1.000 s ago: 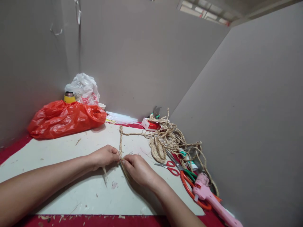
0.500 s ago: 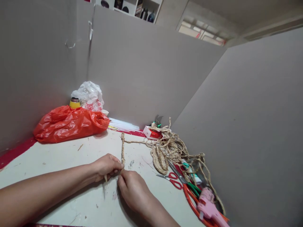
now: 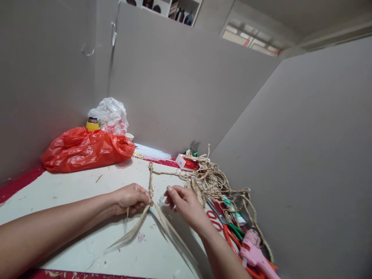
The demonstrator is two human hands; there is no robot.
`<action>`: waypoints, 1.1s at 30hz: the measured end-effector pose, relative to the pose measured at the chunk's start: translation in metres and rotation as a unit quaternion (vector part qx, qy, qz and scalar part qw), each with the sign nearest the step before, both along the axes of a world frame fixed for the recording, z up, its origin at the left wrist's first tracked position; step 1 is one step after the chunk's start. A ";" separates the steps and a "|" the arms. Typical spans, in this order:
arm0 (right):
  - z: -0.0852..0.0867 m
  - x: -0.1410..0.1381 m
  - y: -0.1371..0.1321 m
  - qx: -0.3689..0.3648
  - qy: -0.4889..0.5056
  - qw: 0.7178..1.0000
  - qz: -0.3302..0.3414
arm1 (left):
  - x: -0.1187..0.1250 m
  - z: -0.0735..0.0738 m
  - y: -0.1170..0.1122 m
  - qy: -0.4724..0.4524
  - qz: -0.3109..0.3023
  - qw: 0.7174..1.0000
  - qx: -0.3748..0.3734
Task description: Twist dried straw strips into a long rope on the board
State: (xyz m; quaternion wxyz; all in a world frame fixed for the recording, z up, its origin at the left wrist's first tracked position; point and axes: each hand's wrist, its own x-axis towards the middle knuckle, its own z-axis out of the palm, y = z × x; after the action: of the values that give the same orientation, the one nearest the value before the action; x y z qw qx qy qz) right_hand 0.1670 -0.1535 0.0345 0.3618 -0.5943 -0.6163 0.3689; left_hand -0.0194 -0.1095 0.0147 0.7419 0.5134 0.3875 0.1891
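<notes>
My left hand (image 3: pixel 131 198) pinches a braided straw cord (image 3: pixel 150 179) at its lower end, thumb and fingers closed round it. Below the pinch, loose pale fibre strands (image 3: pixel 132 232) fan out over the white tabletop, some to the left and some to the lower right. My right hand (image 3: pixel 186 201) hovers to the right of the braid, apart from the strands, with its fingers loosely bent and nothing visible between them. From near the braid's upper part, a thin twisted cord (image 3: pixel 167 173) runs right to a tangled heap of straw rope (image 3: pixel 213 176).
Red-handled scissors (image 3: pixel 214 221), partly hidden by my right arm, lie near large green-handled shears (image 3: pixel 236 231) and a pink glue gun (image 3: pixel 255 252). A red plastic bag (image 3: pixel 87 151), clear glue sticks (image 3: pixel 152 152) and a small red-and-white box (image 3: pixel 186 162) line the back. Grey panels enclose the table.
My right hand has let go of the lower end of the braid and moved right and up. The loose strands now spread out in view. My left hand keeps its pinch.
</notes>
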 end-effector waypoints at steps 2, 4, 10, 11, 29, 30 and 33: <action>-0.015 -0.006 0.006 -0.069 0.088 0.993 0.035 | -0.001 0.001 0.000 -0.004 -0.006 1.000 0.001; -0.027 -0.014 0.006 -0.153 0.151 0.972 0.097 | -0.001 0.002 -0.001 -0.002 -0.005 1.000 0.011; -0.034 -0.016 0.007 -0.231 0.181 0.941 0.170 | -0.002 0.003 -0.004 0.039 -0.037 0.994 0.094; -0.033 -0.015 0.008 -0.244 0.182 0.937 0.172 | -0.002 0.001 -0.003 0.050 -0.040 0.992 0.112; -0.039 -0.046 -0.008 -0.227 0.296 0.928 -0.022 | 0.004 0.011 -0.037 0.381 -0.073 0.786 0.482; -0.039 -0.046 -0.009 -0.229 0.302 0.925 -0.023 | 0.007 0.009 -0.040 0.386 -0.086 0.776 0.491; -0.039 -0.045 -0.010 -0.235 0.328 0.915 -0.016 | 0.013 0.003 -0.047 0.393 -0.095 0.756 0.515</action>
State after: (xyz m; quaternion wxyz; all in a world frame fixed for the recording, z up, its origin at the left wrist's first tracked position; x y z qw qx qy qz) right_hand 0.1218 -0.1631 -0.0047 0.3996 -0.5172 -0.3491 0.6716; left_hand -0.0061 -0.1569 0.0177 0.1620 0.8812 0.4386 0.0705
